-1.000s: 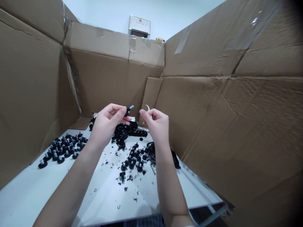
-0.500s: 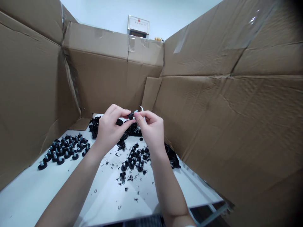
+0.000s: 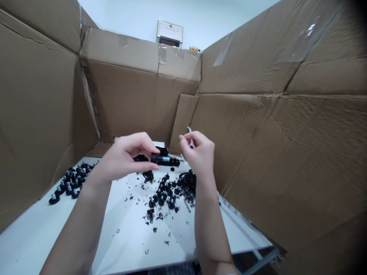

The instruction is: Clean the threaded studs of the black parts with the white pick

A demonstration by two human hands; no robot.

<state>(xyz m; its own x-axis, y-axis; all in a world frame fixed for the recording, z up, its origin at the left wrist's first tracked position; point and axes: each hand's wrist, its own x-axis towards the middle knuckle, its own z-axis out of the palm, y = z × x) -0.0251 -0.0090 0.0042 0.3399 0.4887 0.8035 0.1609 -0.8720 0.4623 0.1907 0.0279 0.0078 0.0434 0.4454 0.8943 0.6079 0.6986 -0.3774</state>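
Observation:
My left hand (image 3: 130, 156) pinches a levelling foot (image 3: 156, 158) by its black round base between thumb and fingers. Its metal threaded stud points right. To the right, my right hand (image 3: 199, 149) is closed around a slim white tool (image 3: 190, 143), whose curved end sticks up above the fingers; its kind is not clear. The two hands are apart. Below them on the white table lies a loose group of similar black feet (image 3: 162, 194) with metal studs. Left of my left forearm, another group of feet (image 3: 71, 179) stands with studs up, partly hidden by the arm.
Cardboard walls (image 3: 137, 99) enclose the table (image 3: 129, 244) at the back and both sides. Small black rings and shavings (image 3: 168, 214) are scattered over the middle. A heap of black scraps (image 3: 187, 181) lies beside my right forearm, and more black pieces lie behind the hands.
My hands have moved apart: the left hand lowered slightly with the levelling foot, the right hand drew away to the right with the white tool. The foot's stud now shows clearly.

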